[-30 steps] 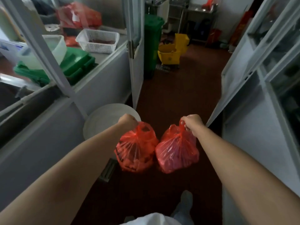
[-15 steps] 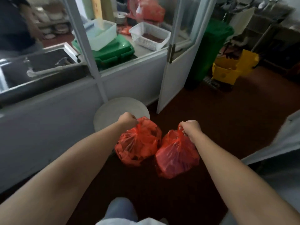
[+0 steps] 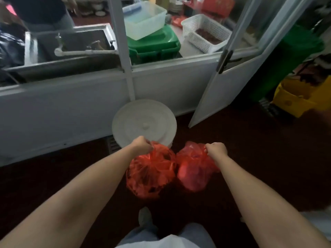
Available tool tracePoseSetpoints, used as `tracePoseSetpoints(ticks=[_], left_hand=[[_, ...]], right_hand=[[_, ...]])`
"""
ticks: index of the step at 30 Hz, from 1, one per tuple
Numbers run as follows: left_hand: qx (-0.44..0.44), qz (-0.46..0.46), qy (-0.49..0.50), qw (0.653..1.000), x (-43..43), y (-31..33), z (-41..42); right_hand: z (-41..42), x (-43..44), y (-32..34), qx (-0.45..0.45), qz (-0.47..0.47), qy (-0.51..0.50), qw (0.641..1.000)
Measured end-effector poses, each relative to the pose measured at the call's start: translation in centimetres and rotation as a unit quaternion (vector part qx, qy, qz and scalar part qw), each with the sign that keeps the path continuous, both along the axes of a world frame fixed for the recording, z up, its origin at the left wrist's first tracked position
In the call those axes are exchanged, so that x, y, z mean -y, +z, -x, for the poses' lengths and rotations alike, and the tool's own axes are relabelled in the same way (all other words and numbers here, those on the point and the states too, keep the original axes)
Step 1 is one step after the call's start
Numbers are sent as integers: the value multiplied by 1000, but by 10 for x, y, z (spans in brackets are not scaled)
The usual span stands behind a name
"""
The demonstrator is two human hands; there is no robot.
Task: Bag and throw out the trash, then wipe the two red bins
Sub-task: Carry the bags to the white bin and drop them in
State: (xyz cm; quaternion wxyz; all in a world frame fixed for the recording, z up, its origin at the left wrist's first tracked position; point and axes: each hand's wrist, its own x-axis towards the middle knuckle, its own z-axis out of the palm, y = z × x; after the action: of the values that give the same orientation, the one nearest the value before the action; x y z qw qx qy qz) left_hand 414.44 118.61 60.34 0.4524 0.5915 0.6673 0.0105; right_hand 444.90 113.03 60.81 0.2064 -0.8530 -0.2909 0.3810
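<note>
A person looks down at their two outstretched bare arms, each hand gripping the gathered neck of a full red plastic trash bag — the left hand (image 3: 142, 145) holds one bag (image 3: 150, 174), the right hand (image 3: 216, 149) the other bag (image 3: 194, 171). The two bags hang touching above a dark red floor. Fists closed on the necks probably keep the bags sealed for carrying; a lidded white bucket (image 3: 144, 122) stands just ahead, and a tall green wheeled bin (image 3: 286, 61) — possibly the destination — stands beyond an open door.

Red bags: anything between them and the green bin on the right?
A yellow mop bucket sits partly in front of the green bin. The open white door flanks the route from the red bags on its left.
</note>
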Motion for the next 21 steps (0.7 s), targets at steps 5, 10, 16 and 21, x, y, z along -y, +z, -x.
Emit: tracePoseSetpoints(ticks=[5, 10, 16, 21], left_hand=[[-24, 18, 61, 998, 7, -21, -10], [-60, 31, 128, 989, 18, -30, -28], [-59, 29, 250, 966, 30, -50, -40], [-40, 41, 312, 948, 38, -82, -32]], right_hand=[[-17, -34, -15, -19, 32, 56, 998], [-38, -74, -31, -41, 48, 95, 993], [-44, -110, -58, -68, 97, 166, 979], [-45, -123, -88, -38, 117, 208, 970]])
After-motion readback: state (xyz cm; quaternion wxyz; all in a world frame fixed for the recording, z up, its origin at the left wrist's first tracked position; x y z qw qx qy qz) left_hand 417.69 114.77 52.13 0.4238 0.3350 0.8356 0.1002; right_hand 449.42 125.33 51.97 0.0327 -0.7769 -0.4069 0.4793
